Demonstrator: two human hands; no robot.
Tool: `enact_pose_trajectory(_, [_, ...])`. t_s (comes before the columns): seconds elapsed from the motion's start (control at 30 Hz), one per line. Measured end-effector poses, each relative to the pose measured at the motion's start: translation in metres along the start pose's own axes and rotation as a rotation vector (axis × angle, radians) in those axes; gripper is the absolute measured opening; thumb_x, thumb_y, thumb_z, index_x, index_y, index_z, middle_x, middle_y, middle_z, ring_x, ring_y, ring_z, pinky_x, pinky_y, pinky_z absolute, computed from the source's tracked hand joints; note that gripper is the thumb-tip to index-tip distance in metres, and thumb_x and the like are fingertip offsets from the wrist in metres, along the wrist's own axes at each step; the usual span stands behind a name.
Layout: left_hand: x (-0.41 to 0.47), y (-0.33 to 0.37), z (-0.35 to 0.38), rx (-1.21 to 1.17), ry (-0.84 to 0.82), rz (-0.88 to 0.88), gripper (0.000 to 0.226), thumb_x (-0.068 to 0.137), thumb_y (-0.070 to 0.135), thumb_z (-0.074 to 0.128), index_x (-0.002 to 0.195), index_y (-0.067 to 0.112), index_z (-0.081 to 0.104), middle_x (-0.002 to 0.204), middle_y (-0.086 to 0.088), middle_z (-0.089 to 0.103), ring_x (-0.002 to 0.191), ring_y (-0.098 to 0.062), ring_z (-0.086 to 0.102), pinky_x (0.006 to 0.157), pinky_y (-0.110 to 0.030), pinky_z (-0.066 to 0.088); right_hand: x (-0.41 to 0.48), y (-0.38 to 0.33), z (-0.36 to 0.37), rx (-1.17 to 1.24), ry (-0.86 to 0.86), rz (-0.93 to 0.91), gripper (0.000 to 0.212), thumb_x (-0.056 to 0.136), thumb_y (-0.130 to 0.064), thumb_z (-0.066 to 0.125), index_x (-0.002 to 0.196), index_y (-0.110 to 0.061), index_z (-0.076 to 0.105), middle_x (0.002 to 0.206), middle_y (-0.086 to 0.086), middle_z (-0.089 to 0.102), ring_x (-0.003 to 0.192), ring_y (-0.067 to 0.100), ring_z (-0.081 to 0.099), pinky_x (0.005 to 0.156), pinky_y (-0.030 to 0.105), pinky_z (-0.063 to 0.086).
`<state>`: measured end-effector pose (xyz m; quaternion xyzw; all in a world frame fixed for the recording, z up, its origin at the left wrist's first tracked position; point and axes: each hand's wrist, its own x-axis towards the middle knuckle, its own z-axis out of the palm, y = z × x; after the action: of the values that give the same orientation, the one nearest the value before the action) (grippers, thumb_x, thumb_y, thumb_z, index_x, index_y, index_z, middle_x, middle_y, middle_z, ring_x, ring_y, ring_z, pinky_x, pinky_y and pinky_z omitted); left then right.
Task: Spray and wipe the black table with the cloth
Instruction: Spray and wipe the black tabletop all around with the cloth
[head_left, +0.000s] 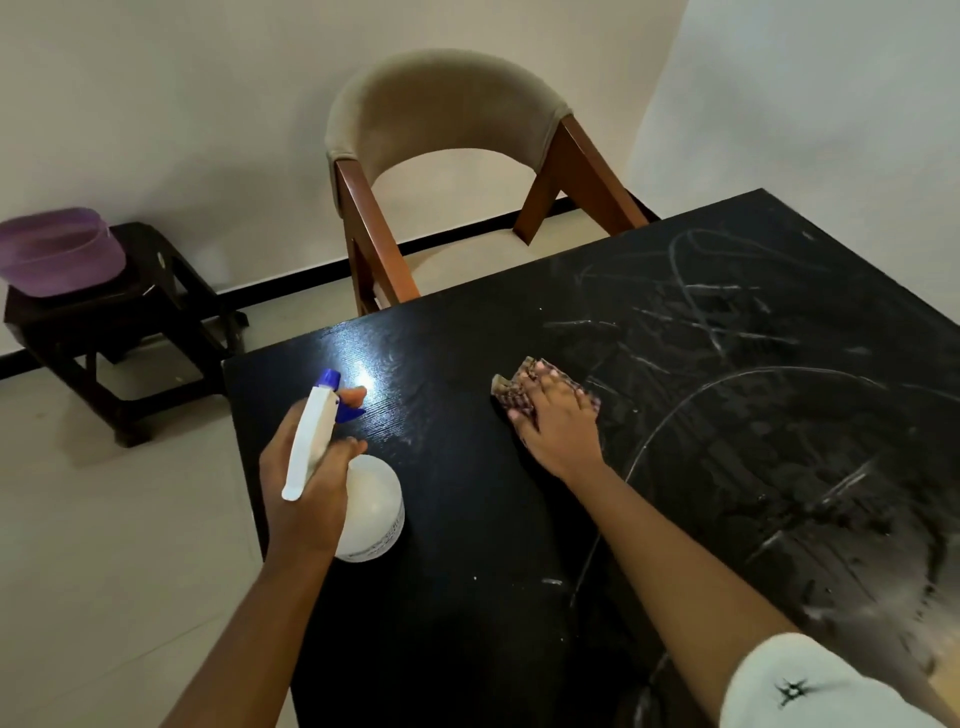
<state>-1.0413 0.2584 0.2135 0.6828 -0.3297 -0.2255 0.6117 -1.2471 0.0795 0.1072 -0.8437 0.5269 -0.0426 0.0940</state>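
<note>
The black table (701, 467) fills the right and centre, streaked with wet smears and white marks on its right half. My left hand (306, 478) grips a white spray bottle (371, 512) with a blue nozzle, held above the table's left edge, one finger on the trigger. My right hand (558, 421) lies flat, fingers spread, pressing a checked cloth (519, 387) onto the tabletop near the middle. Most of the cloth is hidden under that hand.
A beige upholstered chair (447, 130) with brown wooden legs stands at the table's far side. At the left, a dark stool (130, 322) carries a purple basin (57, 254). Pale floor tiles lie left of the table; white walls behind.
</note>
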Motion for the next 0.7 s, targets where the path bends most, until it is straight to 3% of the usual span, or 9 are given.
enact_pose_trajectory(0.1, [-0.005,-0.006,0.001,0.001,0.023,-0.004,0.05,0.073,0.013,0.053,0.12,-0.001,0.06,0.112,-0.012,0.068,0.107,-0.023,0.065,0.089,-0.057,0.053,-0.048,-0.024,0.006,0.017,0.009,-0.296,0.061,0.088,-0.053,0.038,0.142,-0.024,0.042,0.153,0.001,0.034,0.141,0.022,0.028,0.112,0.048,0.023])
enact_pose_trajectory(0.17, [-0.009,-0.007,0.002,0.011,0.02,0.004,0.048,0.074,0.012,0.053,0.119,-0.001,0.06,0.113,-0.015,0.067,0.106,-0.025,0.064,0.089,-0.057,0.053,-0.101,-0.032,0.014,0.005,-0.062,-0.533,0.059,0.09,-0.053,0.042,0.143,-0.026,0.04,0.153,0.0,0.034,0.141,0.02,0.029,0.111,0.048,0.021])
enact_pose_trajectory(0.27, [-0.013,-0.007,0.003,0.027,0.005,0.019,0.046,0.076,0.012,0.054,0.121,0.0,0.059,0.114,-0.014,0.067,0.107,-0.026,0.064,0.09,-0.056,0.053,-0.149,-0.022,0.018,-0.033,-0.107,-0.652,0.057,0.094,-0.057,0.037,0.145,-0.03,0.035,0.155,-0.004,0.031,0.143,0.016,0.026,0.112,0.042,0.014])
enact_pose_trajectory(0.33, [-0.016,-0.009,0.002,0.056,-0.007,0.042,0.047,0.078,0.012,0.055,0.122,-0.001,0.058,0.116,-0.013,0.067,0.107,-0.025,0.064,0.091,-0.055,0.053,-0.135,-0.005,0.009,-0.05,-0.108,-0.596,0.057,0.094,-0.057,0.036,0.144,-0.03,0.039,0.154,-0.004,0.033,0.142,0.016,0.029,0.112,0.04,0.016])
enact_pose_trajectory(0.5, [-0.022,-0.009,0.002,0.129,-0.034,0.082,0.048,0.076,0.015,0.057,0.12,-0.003,0.059,0.117,-0.017,0.065,0.109,-0.023,0.063,0.092,-0.049,0.054,-0.058,0.031,-0.01,-0.015,-0.044,-0.069,0.061,0.094,-0.053,0.035,0.149,-0.027,0.03,0.159,-0.001,0.02,0.146,0.018,0.017,0.115,0.045,0.015])
enact_pose_trajectory(0.57, [-0.023,-0.006,0.003,0.129,-0.031,0.087,0.047,0.075,0.014,0.056,0.119,-0.004,0.059,0.116,-0.017,0.066,0.108,-0.018,0.062,0.093,-0.042,0.054,-0.049,0.023,-0.008,0.002,-0.019,0.054,0.059,0.096,-0.049,0.038,0.149,-0.025,0.031,0.159,0.0,0.02,0.146,0.02,0.017,0.116,0.045,0.012])
enact_pose_trajectory(0.63, [-0.025,-0.003,0.003,0.119,-0.031,0.09,0.047,0.076,0.013,0.056,0.12,-0.004,0.059,0.117,-0.014,0.066,0.107,-0.009,0.062,0.094,-0.036,0.054,-0.068,0.004,-0.003,0.036,0.024,-0.035,0.057,0.092,-0.047,0.043,0.143,-0.022,0.041,0.154,0.002,0.032,0.142,0.024,0.027,0.114,0.05,0.021])
enact_pose_trajectory(0.7, [-0.025,-0.003,0.003,0.102,-0.043,0.093,0.046,0.076,0.01,0.056,0.12,-0.004,0.059,0.116,-0.013,0.066,0.105,-0.001,0.062,0.094,-0.034,0.054,-0.111,-0.015,0.004,0.055,0.0,-0.268,0.056,0.089,-0.049,0.047,0.14,-0.023,0.047,0.15,0.001,0.04,0.138,0.024,0.034,0.109,0.051,0.028])
